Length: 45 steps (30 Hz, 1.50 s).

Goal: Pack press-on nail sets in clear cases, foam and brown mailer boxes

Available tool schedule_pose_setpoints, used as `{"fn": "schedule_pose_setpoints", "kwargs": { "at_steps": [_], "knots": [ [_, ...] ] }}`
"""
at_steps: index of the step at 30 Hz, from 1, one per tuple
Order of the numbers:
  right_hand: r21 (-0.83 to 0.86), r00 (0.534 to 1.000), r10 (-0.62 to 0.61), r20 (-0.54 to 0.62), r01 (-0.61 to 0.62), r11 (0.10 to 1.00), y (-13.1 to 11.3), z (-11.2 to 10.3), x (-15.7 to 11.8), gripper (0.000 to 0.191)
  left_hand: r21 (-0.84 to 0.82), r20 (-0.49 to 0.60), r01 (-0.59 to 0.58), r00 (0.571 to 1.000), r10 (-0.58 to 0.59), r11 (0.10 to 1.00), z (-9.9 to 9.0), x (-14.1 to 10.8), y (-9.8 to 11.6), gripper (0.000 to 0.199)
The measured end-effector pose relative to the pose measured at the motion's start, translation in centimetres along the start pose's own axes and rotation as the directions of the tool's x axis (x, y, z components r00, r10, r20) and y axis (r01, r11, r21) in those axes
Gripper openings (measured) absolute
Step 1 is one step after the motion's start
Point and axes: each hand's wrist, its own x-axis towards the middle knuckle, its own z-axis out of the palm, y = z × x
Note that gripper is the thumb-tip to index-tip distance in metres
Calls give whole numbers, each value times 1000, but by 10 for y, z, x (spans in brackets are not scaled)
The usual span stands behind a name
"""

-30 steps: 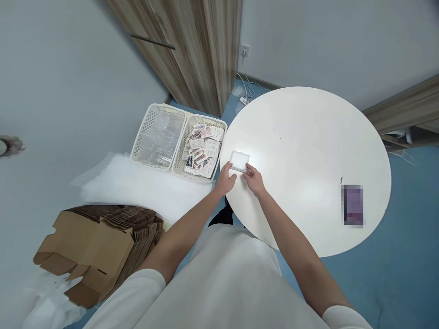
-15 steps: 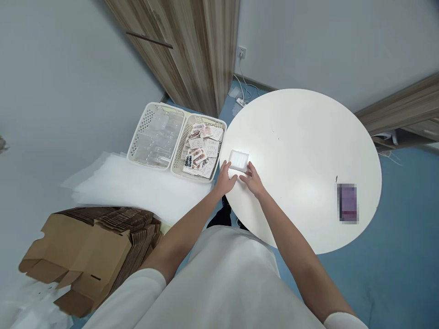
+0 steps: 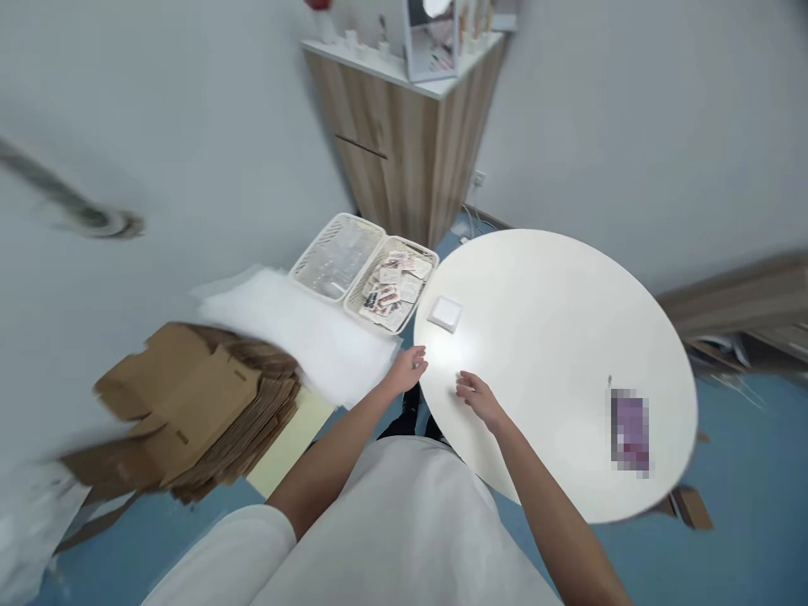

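There's the small white box (image 3: 446,315), flat on the round table's (image 3: 561,337) left side! Nearer, the left hand (image 3: 406,370) hangs loosely open by the edge, the right hand (image 3: 481,399) loosely open too, both apart from the box.

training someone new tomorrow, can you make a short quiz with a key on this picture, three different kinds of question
1. True or false: the left hand and the right hand are both apart from the small white square item.
2. Multiple choice: what lies in the basket nearer the round table?
A) shoes
B) cards
C) cables
3. Fill in the blank: in the picture, the brown cardboard stack lies to the ____ of the round table.

Key:
1. True
2. B
3. left
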Motion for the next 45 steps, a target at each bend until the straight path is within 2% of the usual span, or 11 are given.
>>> {"fn": "schedule_pose_setpoints", "kwargs": {
  "at_steps": [5, 11, 18, 21, 24, 28, 31, 34, 37, 40, 45],
  "knots": [
    [-49, 989, -63, 135, 70, 996, 4, 15, 1, 46, 87, -102, -16, 995, 25, 996, -28, -72, -8, 41],
    [-189, 931, -145, 334, 217, 958, -18, 69, 8, 45, 326, -361, 106, 933, 20, 939, -81, -149, -37, 38],
    [-416, 774, -319, 548, 582, 699, -77, 151, 12, 44, 411, -701, 415, 713, -9, 812, -163, -207, -67, 37],
    [-516, 735, -410, 541, 674, 529, -111, 201, 12, 53, 397, -743, 485, 669, -38, 779, -196, -223, -80, 38],
    [-657, 719, -520, 462, 671, 344, -138, 260, 9, 51, 392, -726, 508, 683, -81, 767, -222, -231, -95, 40],
    [-741, 659, -585, 473, 657, 142, -161, 331, 4, 44, 395, -661, 508, 736, -147, 766, -239, -233, -115, 49],
    [-795, 662, -568, 489, 606, 23, -170, 365, 6, 45, 406, -624, 478, 768, -146, 779, -242, -234, -126, 51],
    [-838, 708, -508, 490, 543, -53, -174, 382, 12, 36, 414, -599, 448, 790, -134, 792, -243, -236, -133, 50],
    [-867, 751, -484, 449, 497, -33, -174, 386, 19, 28, 400, -587, 421, 800, -125, 814, -245, -235, -136, 51],
    [-841, 754, -477, 451, 538, 55, -174, 383, 22, 17, 388, -580, 424, 802, -140, 818, -247, -231, -137, 51],
    [-715, 759, -477, 443, 620, 323, -176, 377, 21, 15, 390, -616, 415, 781, -102, 822, -248, -226, -138, 45]
  ]
}}
